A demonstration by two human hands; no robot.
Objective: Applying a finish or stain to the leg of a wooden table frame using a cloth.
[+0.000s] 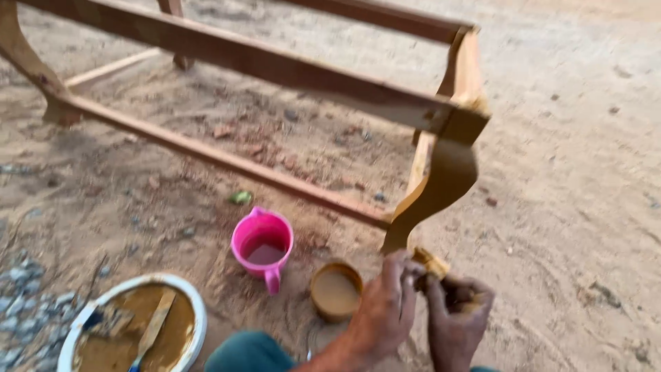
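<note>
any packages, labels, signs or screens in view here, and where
No labels, signs or screens show; only open containers stand on the sandy ground.
Pink plastic jug with handle: centre, beside the wooden frame's curved leg, dark liquid inside.
Small round tin of tan paste: right of the jug, left of the left hand.
White round basin of brown paste: lower left, with a flat stick in it.
Right hand: beside the left hand, at the leg's foot.

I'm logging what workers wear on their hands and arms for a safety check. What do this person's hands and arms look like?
Both hands are bare: no gloves, rings or watch show. The left hand and its forearm are uncovered, with no sleeve in view. The right hand is also bare, with yellowish-brown smears on its fingers. The picture is blurred, so finer marks cannot be told.
</note>
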